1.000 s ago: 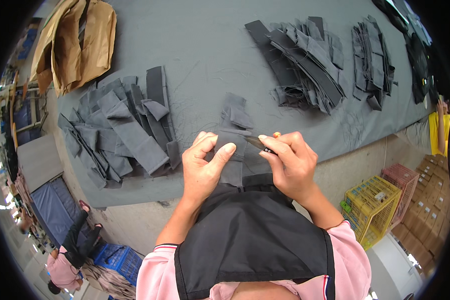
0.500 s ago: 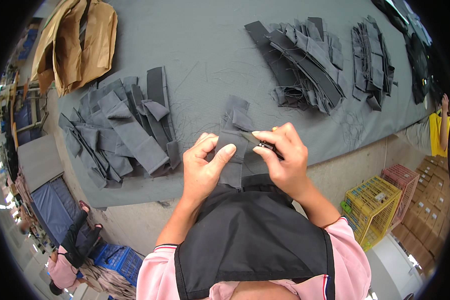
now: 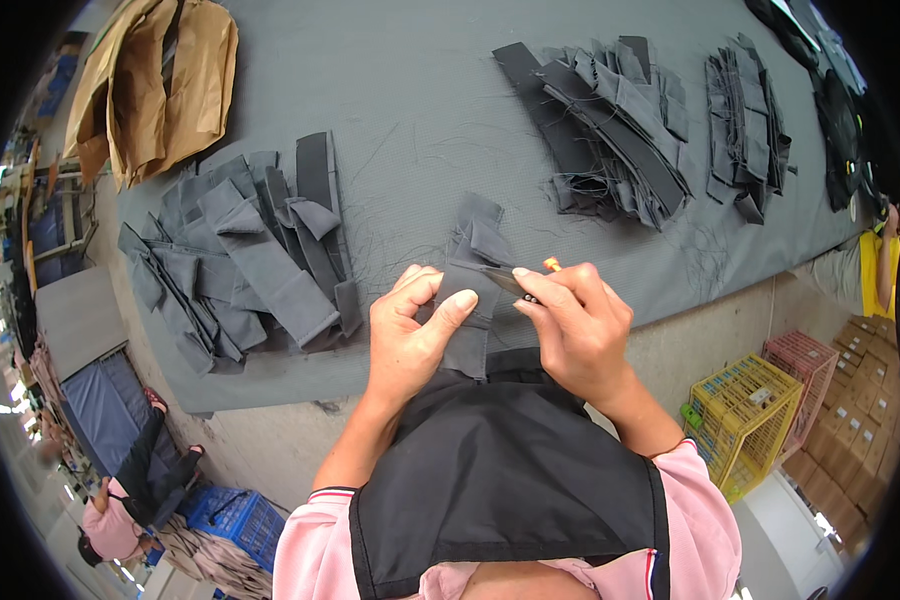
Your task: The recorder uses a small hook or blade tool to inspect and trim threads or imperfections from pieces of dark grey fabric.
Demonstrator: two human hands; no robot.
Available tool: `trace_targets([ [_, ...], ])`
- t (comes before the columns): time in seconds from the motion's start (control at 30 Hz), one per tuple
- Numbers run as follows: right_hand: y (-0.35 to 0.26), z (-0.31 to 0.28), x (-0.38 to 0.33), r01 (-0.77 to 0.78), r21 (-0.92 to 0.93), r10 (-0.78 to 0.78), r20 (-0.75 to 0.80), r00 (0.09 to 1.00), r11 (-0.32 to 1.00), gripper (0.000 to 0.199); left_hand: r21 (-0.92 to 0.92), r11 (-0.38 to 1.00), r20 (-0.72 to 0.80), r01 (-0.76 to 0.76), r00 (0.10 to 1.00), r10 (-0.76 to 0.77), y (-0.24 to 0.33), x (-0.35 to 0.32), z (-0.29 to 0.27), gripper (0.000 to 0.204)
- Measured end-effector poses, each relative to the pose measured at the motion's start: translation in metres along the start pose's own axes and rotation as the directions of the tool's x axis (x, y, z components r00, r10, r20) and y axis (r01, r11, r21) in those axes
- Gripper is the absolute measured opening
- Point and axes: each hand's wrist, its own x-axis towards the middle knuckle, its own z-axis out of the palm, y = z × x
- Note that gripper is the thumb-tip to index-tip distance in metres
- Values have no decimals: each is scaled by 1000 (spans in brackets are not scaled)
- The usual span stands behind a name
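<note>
At centre, over the table edge: we hold a dark grey fabric strip between both hands.
Left hand: our thumb and fingers are pinched closed on the strip's lower part.
Right hand: fingers curled tight round a small snipping tool — orange tip showing — its point touching the strip.
At 9 o'clock: a heap of grey strips on the grey table.
At 1 o'clock: two more stacks — well apart from us.
At 11 o'clock: brown paper.

grey table | grey fabric piles | brown paper
</note>
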Motion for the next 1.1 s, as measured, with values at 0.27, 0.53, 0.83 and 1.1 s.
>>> trace_targets([
  [0.27,1,-15,-3,-6,-48,10,82,997,999,42,58,998,19,-10,1000,9,1,2,-2,14],
  [0.53,3,-16,3,96,-79,-88,106,990,992,46,113,992,51,-48,998,43,0,3,-5,15],
  [0.83,6,-9,3,63,12,-64,96,993,998,43,115,992,94,-49,995,38,-1,5,-11,16],
  [1.1,4,-2,2,-393,437,338,202,919,809,29,-31,994,64,101,993,-99,-4,2,-5,17],
])
